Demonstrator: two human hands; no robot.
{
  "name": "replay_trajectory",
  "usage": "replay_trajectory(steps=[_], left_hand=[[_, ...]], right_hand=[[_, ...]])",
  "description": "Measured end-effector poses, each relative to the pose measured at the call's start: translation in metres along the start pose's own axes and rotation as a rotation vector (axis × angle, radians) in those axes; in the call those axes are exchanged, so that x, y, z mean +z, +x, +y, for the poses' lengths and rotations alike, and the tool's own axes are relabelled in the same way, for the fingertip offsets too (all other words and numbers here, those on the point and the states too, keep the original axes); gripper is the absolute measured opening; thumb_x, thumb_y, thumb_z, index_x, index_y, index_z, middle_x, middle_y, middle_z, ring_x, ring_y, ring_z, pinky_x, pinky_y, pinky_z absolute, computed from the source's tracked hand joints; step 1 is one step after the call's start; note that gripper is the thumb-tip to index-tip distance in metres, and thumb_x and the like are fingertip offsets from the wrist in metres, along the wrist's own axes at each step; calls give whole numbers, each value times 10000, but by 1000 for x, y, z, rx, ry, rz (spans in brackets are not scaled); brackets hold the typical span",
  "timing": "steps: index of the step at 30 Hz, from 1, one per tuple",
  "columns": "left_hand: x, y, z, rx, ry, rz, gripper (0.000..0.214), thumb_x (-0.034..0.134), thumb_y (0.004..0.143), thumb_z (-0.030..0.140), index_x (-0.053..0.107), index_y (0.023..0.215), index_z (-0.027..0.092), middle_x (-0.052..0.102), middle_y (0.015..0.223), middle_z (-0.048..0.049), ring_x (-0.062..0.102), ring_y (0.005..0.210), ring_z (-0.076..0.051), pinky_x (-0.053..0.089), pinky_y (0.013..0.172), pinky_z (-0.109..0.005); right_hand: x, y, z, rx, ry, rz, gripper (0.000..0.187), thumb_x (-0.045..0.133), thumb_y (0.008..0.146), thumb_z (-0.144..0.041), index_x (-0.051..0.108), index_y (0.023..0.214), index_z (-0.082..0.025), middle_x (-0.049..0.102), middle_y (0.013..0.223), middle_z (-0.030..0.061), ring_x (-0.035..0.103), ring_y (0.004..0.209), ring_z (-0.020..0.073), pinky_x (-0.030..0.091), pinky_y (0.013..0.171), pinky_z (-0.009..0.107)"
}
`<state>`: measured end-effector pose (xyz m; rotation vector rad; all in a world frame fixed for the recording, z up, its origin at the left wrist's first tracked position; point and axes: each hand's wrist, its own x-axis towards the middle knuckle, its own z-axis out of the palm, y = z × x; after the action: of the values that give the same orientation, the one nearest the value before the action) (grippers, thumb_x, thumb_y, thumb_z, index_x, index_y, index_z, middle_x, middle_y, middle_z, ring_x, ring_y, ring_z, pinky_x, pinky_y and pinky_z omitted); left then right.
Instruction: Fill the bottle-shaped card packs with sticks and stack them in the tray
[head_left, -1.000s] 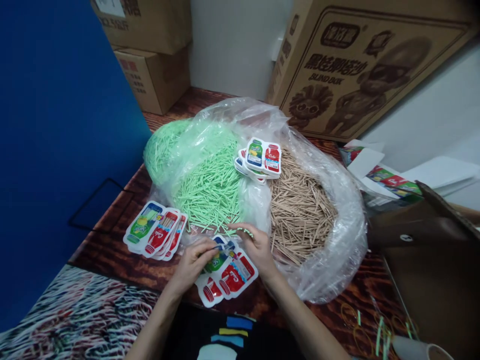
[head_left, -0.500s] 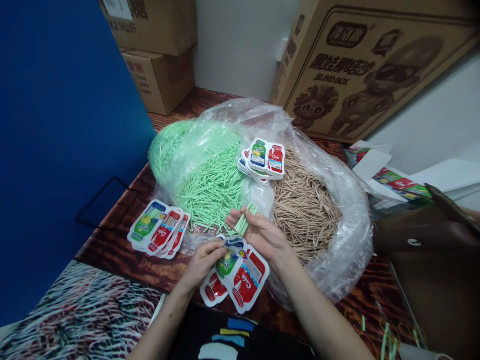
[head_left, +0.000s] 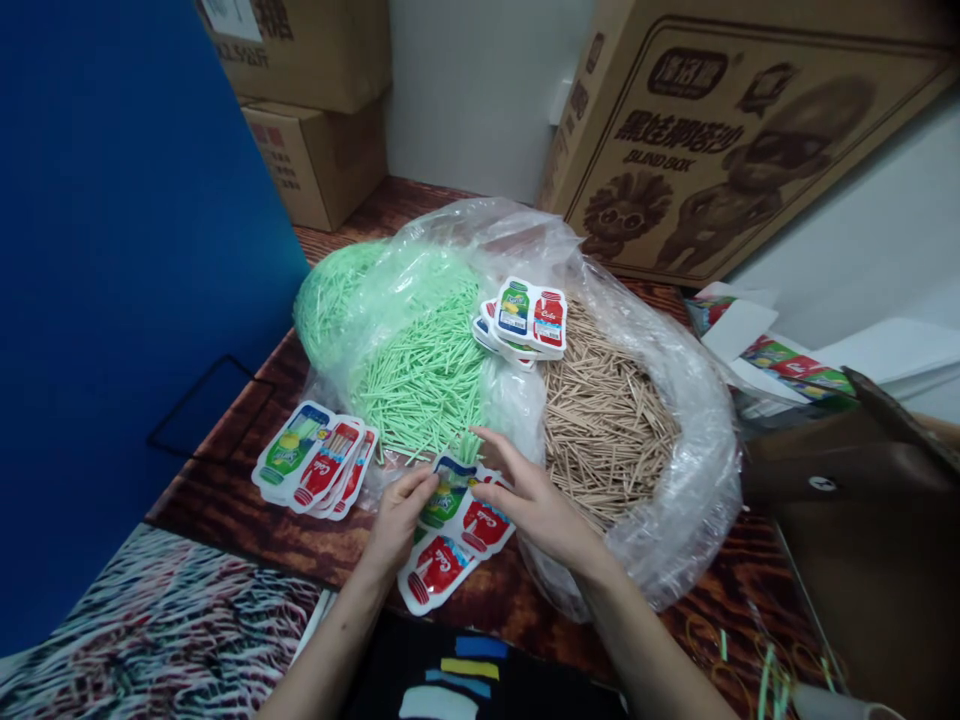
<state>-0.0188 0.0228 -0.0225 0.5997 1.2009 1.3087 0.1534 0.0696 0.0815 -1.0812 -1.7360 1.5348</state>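
Observation:
My left hand (head_left: pixel 401 515) pinches the upper left edge of a bottle-shaped Sprite and Cola packet (head_left: pixel 485 525) near the table's front. Fingers curled, my right hand (head_left: pixel 536 505) is over the packet's top right. A small bunch of green sticks (head_left: pixel 468 446) shows at its index fingertip, just above the packet's top edge; the thumb lies against the packet front. Beneath is a second Cola packet (head_left: pixel 436 572), partly covered. Behind my hands lie a heap of green sticks (head_left: pixel 424 375) and a heap of brown sticks (head_left: pixel 611 420), both in clear plastic bags.
Filled packets (head_left: pixel 315 460) are stacked at the left. More packets (head_left: pixel 529 318) rest on the bags between the heaps. A blue panel (head_left: pixel 135 250) stands left, a large carton (head_left: pixel 697 140) behind. Rubber bands and green sticks (head_left: pixel 772 675) lie at the lower right.
My right hand has turned from palm up to palm down, bringing the green sticks to the packet's top edge. The held packet has shifted slightly up and left, uncovering more of the one beneath.

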Motion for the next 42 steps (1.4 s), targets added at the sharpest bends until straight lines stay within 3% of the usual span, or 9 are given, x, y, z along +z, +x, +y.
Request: replay_trajectory(steps=[6,11,16,21,28,31,36,39,42], left_hand=[[2,3,2,96,56,-10,273,734,681,409,750,816,173,707,855,-39,626,813,-186,512,750,-285],[2,3,7,124,69,-35,229,721,703,379,747,807,177,705,880,-38,627,862,-191,503,803,-299],[2,1,9,146,72,-19,202,714,719,356,744,818,183,706,925,-39,621,916,-190,484,848,-299],[2,0,8,82,-6,-20,205,749,683,354,740,797,184,713,876,-23,634,831,-170,499,777,-277],[12,-3,13,-52,-155,97,304,823,556,377,725,750,164,713,763,-14,621,697,-148,492,706,-261],[10,-9,18,-127,-154,-7,318,821,568,371,727,788,161,705,751,-21,619,704,-155,484,693,-251],[-10,-15,30,-333,92,-434,373,838,550,304,715,862,142,687,732,-30,601,662,-164,465,604,-237],[-12,-15,35,-367,283,-436,285,818,577,318,703,758,130,667,661,-15,568,584,-144,443,552,-226],[-4,-15,36,-274,339,-295,268,763,643,378,697,757,145,676,685,-14,572,604,-151,455,579,-238]], right_hand=[[3,-6,-3,-133,-266,39,193,546,878,-219,653,1037,-241,647,1081,52,593,1040,211,460,923,362],[10,-9,-6,-204,-317,185,273,525,894,-204,579,1158,-253,598,1179,69,538,1128,214,417,980,385],[13,-9,-3,-236,-415,130,135,540,891,-221,657,958,-235,604,1158,85,525,1126,243,432,945,428],[13,-9,-1,-253,-362,157,218,538,892,-212,631,1086,-245,599,1169,80,528,1127,230,423,967,414],[14,-11,-2,-233,-389,225,178,506,897,-156,628,1013,-215,629,1007,72,562,976,210,450,859,367],[15,-14,0,-214,-442,249,139,494,897,-125,610,865,-194,604,832,41,552,832,186,444,750,315],[21,-22,7,-309,-485,220,130,473,913,-136,595,912,-180,585,826,43,540,824,179,436,746,306],[23,-29,13,-254,-476,202,180,503,907,-156,543,1080,-182,594,898,45,547,835,173,446,759,301],[20,-35,22,-181,-541,195,56,517,913,-187,568,889,-184,581,835,27,535,809,164,426,723,280]])
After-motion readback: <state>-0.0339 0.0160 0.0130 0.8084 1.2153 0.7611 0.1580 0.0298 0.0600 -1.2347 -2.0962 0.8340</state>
